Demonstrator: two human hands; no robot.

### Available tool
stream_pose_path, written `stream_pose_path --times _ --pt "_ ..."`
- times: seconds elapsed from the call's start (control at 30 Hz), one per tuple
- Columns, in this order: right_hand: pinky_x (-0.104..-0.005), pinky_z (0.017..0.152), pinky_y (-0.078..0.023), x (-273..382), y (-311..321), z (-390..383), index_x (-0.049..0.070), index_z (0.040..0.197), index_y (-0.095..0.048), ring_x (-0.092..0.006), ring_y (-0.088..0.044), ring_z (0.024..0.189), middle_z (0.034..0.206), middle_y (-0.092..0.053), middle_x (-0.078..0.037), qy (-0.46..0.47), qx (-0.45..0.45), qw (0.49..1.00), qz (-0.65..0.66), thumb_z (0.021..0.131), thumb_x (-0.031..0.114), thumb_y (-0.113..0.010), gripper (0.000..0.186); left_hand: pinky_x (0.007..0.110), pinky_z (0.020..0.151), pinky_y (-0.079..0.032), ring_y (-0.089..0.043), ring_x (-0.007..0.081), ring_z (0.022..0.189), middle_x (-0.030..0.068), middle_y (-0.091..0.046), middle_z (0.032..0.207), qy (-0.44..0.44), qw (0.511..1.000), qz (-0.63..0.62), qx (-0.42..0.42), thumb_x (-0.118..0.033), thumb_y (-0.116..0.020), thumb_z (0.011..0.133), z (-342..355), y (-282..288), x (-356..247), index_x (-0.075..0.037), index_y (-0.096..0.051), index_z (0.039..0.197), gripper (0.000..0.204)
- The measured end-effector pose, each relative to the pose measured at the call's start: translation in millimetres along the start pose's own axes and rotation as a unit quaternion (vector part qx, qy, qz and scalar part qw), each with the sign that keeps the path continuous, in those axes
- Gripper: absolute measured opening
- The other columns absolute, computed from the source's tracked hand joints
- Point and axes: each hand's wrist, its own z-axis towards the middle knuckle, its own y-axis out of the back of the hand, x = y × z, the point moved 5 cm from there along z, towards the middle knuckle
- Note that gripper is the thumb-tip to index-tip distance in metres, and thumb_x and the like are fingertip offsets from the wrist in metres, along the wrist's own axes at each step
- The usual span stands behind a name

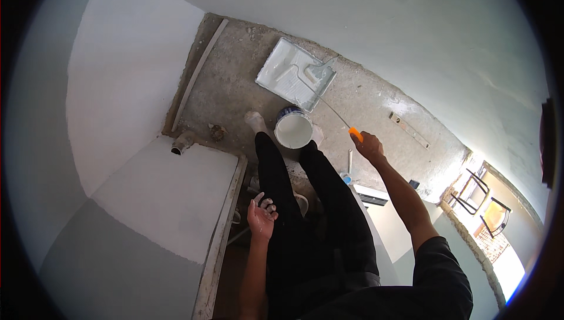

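Right hand [369, 145] clamped on orange handle [356, 134] of paint roller [318, 74], roller head resting in paint tray [288, 76] at 12 o'clock on the floor [235, 85]. Left hand [261, 214] hangs loosely curled, empty, beside thigh. White paint bucket [293, 129] between feet, just below tray.

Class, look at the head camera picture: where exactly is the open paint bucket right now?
The paint bucket stands on the rough concrete floor near the picture's centre, between the person's feet, just below the paint tray where the roller rests.
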Motion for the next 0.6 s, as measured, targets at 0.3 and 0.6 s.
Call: stream_pose_path --times 0.3,0.6 --pt "-0.0511 0.07 -0.051 -64 82 -148 0.003 0.086 -0.065 -0.0433 -0.066 0.079 0.081 -0.067 -0.024 0.036 -0.059 0.997 0.018 0.092 0.058 -0.051 0.057 0.035 0.06 -0.05 -0.062 0.0188 0.077 0.0054 -0.061 0.094 -0.081 0.99 0.1 -0.065 -0.038 -0.054 0.097 -53 -21 -44 -0.011 -0.054 0.117 0.034" --pt "-0.0488 0.068 -0.053 -29 131 -237 0.007 0.1 -0.061 -0.0374 -0.069 0.078 0.082 -0.069 -0.018 0.03 -0.158 0.987 -0.028 0.092 0.05 -0.055 0.044 0.038 0.069 -0.047 -0.058 0.0205 0.086 0.0047 -0.057 0.098 -0.178 0.963 0.172 -0.104 -0.038 -0.056 0.093 -113 -68 -111 -0.013 -0.053 0.119 0.036"
